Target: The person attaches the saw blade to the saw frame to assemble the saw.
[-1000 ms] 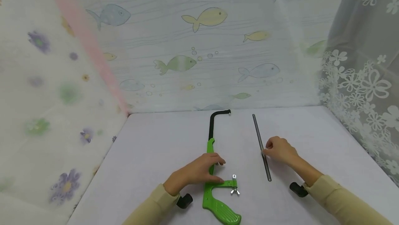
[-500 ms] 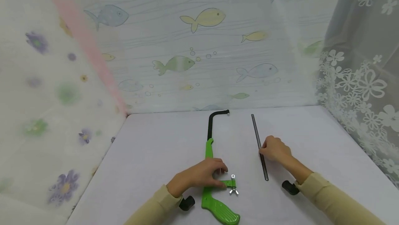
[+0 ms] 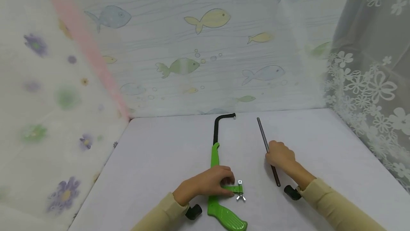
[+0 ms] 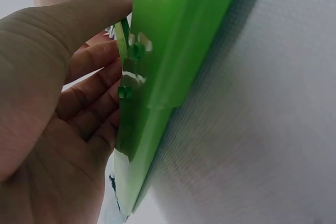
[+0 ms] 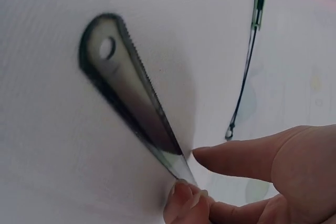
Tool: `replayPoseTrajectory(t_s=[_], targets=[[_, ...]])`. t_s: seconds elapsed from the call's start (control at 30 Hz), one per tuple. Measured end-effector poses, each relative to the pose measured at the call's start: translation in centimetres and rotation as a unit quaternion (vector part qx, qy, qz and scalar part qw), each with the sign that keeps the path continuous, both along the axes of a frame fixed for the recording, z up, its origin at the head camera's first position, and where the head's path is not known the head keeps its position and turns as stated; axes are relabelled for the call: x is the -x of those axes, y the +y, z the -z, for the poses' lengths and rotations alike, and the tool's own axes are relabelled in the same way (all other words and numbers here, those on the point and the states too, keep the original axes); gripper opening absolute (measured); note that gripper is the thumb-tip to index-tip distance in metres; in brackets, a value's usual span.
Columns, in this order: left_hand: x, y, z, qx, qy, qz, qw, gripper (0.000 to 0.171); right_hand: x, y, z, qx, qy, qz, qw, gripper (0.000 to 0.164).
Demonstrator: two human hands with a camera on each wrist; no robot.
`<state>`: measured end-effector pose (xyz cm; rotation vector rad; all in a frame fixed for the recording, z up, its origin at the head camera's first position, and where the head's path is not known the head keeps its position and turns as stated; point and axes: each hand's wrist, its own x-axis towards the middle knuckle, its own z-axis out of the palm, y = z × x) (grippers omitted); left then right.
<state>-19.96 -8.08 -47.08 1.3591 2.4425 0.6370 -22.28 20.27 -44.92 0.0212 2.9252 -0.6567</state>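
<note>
A hacksaw frame with a green handle (image 3: 226, 216) and a black bent front end (image 3: 216, 127) lies lengthwise on the white cloth. My left hand (image 3: 211, 181) grips it at the green lower arm, near a wing nut (image 3: 241, 197). In the left wrist view, the thumb touches the green frame (image 4: 173, 35) and the fingertips are hidden behind it. To the right is a dark, narrow hacksaw blade (image 3: 262, 135). My right hand (image 3: 280, 155) holds this blade near its middle. The right wrist view shows the blade's toothed edge and end hole, with curled fingers (image 5: 189, 203) at it.
White cloth (image 3: 160, 145) covers the table. A fish-print curtain (image 3: 179, 92) hangs along the back edge, a flowered one (image 3: 67, 99) on the left and lace (image 3: 362, 81) on the right. Black wrist devices (image 3: 194, 212) sit at both sleeves.
My left hand has slid down the green frame towards the wing-nut arm. My right hand has closed in over the blade, whose near end has swung a little to the right.
</note>
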Motion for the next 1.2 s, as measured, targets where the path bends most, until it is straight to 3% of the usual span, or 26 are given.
replayPoseTrajectory(t_s=[0.13,0.67,1.2], targets=[[-0.07,0.07,-0.02,0.002,-0.004,-0.003,1.0000,0.025,-0.25,0.04,-0.11,-0.006,0.007,0.010,1.000,0.014],[-0.54,0.46,-0.29,-0.001,-0.015,0.014,0.9998,0.012,0.09,-0.02,-0.25,0.011,-0.031,0.013,0.999,0.012],[-0.90,0.67,-0.13,0.015,-0.039,0.001,0.9991,0.010,-0.12,-0.05,0.12,0.025,-0.004,0.016,1.000,0.009]])
